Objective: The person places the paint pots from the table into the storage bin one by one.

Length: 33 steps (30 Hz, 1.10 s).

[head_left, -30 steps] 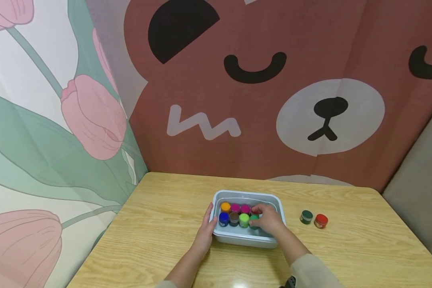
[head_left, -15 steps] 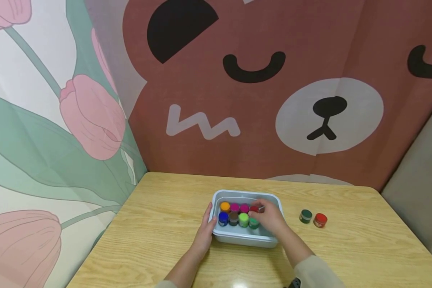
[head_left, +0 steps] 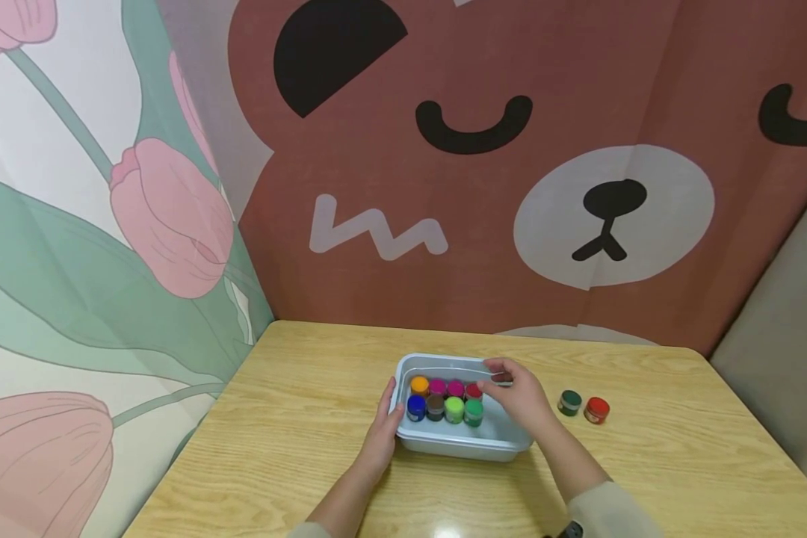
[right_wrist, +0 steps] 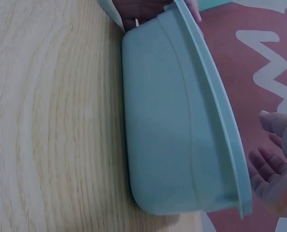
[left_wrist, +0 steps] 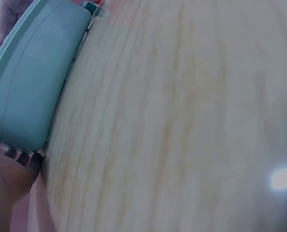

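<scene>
A light blue plastic tub [head_left: 453,450] stands on the table, holding several small paint pots in two rows at its left and middle. The back row runs from an orange pot [head_left: 420,385] to a red pot [head_left: 474,391]; the front row runs from a blue pot [head_left: 416,408] to a green pot [head_left: 474,412]. My left hand [head_left: 379,437] grips the tub's left end, thumb at the rim and fingers along the outer wall. Over the tub's right end is my right hand [head_left: 526,397], fingers loosely bent with nothing between them; the right wrist view shows it beside the rim.
To the right of the tub, a dark green paint pot [head_left: 569,403] and a red-lidded paint pot [head_left: 597,410] stand on the wooden table [head_left: 672,456]. Behind the table hangs a brown bear-print curtain [head_left: 471,291], and a tulip-print curtain [head_left: 168,217] covers the left side.
My right hand has drawn away from the red and green pots at the rows' right end, moving right toward the tub's rim. My left hand keeps its grip on the tub.
</scene>
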Available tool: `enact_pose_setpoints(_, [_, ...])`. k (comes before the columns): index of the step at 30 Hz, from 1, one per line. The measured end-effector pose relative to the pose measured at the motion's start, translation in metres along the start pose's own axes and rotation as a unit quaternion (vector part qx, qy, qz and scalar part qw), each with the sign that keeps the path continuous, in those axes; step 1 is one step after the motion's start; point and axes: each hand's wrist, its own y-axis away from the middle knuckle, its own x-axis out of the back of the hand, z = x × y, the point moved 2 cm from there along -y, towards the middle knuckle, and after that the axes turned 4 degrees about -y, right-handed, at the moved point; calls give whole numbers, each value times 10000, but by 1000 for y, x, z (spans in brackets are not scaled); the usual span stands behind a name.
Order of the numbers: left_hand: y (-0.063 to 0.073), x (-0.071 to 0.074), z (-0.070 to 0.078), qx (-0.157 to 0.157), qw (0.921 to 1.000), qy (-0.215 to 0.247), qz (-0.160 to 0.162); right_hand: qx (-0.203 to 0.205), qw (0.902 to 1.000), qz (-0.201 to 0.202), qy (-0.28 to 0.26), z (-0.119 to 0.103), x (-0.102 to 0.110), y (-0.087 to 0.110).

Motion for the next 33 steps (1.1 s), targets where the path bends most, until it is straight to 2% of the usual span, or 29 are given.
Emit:
enact_pose_setpoints(11, [-2, 0, -1, 39, 10000, -69, 4, -41, 9995, 320, 15, 22, 36, 3])
enact_pose_setpoints(19, [1, 0, 1, -222, 9997, -123, 46, -10, 9984, 553, 99, 41, 61, 9])
enact_pose_setpoints(26, [0, 0, 0, -2, 10000, -48, 37, -188, 9981, 561, 176, 63, 86, 11])
enact_pose_setpoints(33, [0, -1, 1, 71, 9999, -84, 90, -388, 9977, 535, 170, 85, 105, 14])
